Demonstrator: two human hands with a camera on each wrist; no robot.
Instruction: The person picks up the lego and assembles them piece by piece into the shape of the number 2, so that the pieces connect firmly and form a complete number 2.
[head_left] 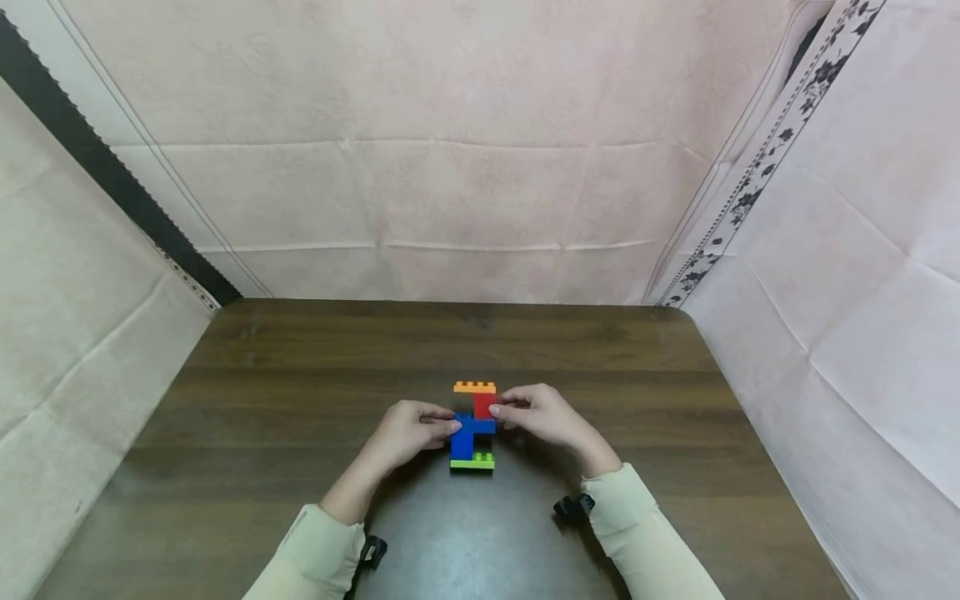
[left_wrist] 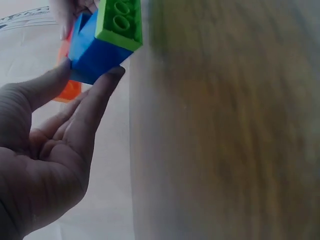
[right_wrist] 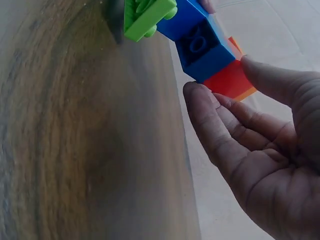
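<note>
Toy building bricks joined in one stepped stack are held up between both hands, off the tabletop. Lowest is a green brick (head_left: 472,464), its hollow underside showing in the left wrist view. Above it come a lower blue brick (head_left: 461,446) and an upper blue brick (head_left: 482,427). A red brick (head_left: 484,406) sits on the right of the blue, topped by a flat orange brick (head_left: 475,387). My left hand (head_left: 411,433) pinches the blue part between thumb and fingers. From the other side, my right hand (head_left: 543,415) grips the red brick, thumb on its near face.
A dark wooden table (head_left: 300,358) lies under the hands. Pale cloth (head_left: 450,192) hangs behind it and at both sides. Black straps with small devices (head_left: 573,508) sit at the sleeve cuffs.
</note>
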